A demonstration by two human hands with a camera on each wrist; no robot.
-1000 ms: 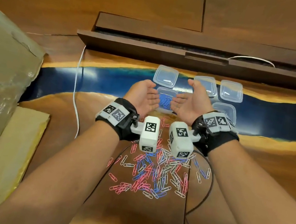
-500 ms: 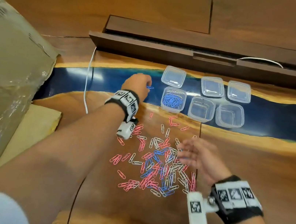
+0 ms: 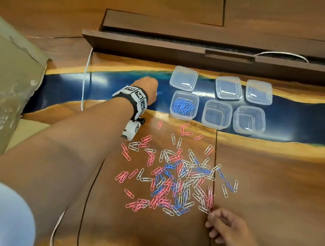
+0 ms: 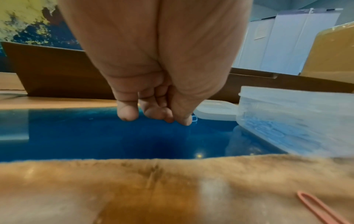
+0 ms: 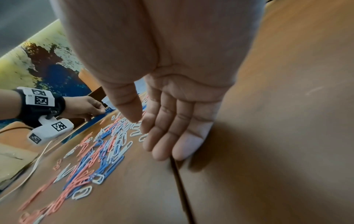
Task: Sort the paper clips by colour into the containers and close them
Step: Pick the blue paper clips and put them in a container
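blue clip point(image 3: 159, 93) pinched in left hand point(image 3: 147, 88)

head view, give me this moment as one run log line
left hand pinches blue clip beside blue-clip container | right hand open at mixed pile | lids off

Right hand point(image 5: 172, 121) fingers extended over mixed paper clips point(image 5: 99, 151), left hand point(image 5: 82, 107) pinching blue clip point(image 5: 107, 109)

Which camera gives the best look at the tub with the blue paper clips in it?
The head view: it shows the whole tub from above, lid off, blue clips inside. The left wrist view catches only a blurred side wall at its right edge. In the right wrist view it cannot be made out.
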